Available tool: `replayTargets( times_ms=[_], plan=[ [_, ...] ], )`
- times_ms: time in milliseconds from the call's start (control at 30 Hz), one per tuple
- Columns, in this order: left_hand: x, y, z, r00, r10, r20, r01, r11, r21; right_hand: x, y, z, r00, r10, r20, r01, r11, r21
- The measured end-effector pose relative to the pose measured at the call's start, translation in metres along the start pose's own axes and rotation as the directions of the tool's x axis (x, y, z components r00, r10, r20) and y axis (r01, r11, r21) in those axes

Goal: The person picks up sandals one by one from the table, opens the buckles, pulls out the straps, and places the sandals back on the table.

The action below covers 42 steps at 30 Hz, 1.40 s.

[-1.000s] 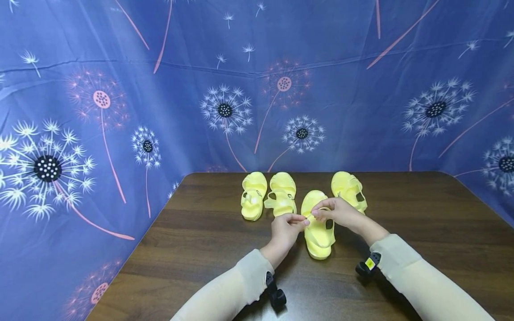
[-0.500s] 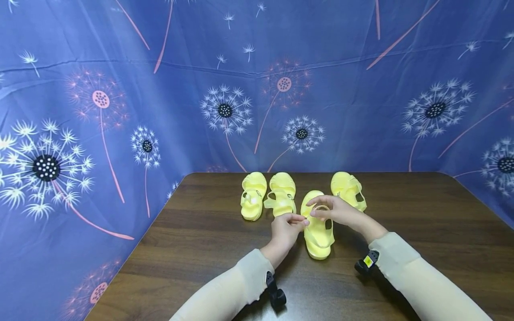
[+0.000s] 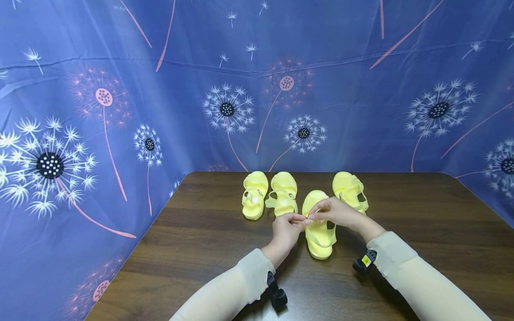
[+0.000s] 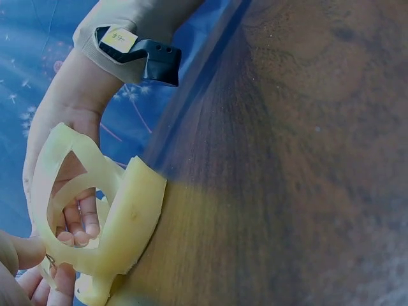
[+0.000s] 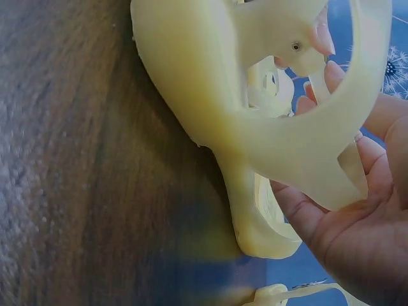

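Observation:
A yellow sandal (image 3: pixel 320 250) stands on the table, toe pointing away from me, its ankle strap looped across the top. At its left side my left hand (image 3: pixel 285 232) pinches the strap by a small metal buckle (image 4: pixel 50 259), thumb against fingers. From the right, my right hand (image 3: pixel 341 212) reaches over the sandal and pinches the thin strap end, its fingertips right at the left ones. The right wrist view shows the strap's wide loop passing in front of the right palm (image 5: pixel 360 245). The pinched strap end is mostly hidden by fingers.
Two more yellow sandals, a left one (image 3: pixel 254 196) and a right one (image 3: pixel 282 189), stand beyond my left hand. Another sandal (image 3: pixel 346 185) is behind my right hand. The brown wooden table (image 3: pixel 192 249) ends at a blue dandelion-print cloth (image 3: pixel 345 111).
My right fingers parted from the strap half a second ago and now come together on it again, close to the left fingertips. The left hand keeps its place, and the sandal stays put.

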<state>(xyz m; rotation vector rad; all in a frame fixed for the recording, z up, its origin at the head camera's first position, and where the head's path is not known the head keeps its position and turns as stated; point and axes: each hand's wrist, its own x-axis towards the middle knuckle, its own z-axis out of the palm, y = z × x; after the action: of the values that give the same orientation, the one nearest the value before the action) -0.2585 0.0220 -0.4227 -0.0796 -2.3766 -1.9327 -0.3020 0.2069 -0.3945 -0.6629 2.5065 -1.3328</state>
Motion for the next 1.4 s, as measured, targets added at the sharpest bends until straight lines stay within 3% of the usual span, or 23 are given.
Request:
replayTargets(
  times_ms=[867,1200,1400],
  plan=[
    [-0.006,0.005,0.002,1.0,0.001,0.0,-0.001,1.0,0.019,-0.009,-0.002,0.0,0.994,0.037,-0.104,-0.041,0.999,-0.03],
    [-0.007,0.002,0.002,0.998,-0.057,-0.017,0.056,0.998,-0.036,-0.018,0.002,-0.005,0.99,0.055,-0.129,-0.059,0.998,-0.023],
    [-0.006,0.002,0.002,0.999,-0.05,-0.018,0.049,0.998,-0.047,-0.018,-0.001,-0.006,0.989,0.044,-0.144,-0.047,0.999,-0.017]
  ],
)
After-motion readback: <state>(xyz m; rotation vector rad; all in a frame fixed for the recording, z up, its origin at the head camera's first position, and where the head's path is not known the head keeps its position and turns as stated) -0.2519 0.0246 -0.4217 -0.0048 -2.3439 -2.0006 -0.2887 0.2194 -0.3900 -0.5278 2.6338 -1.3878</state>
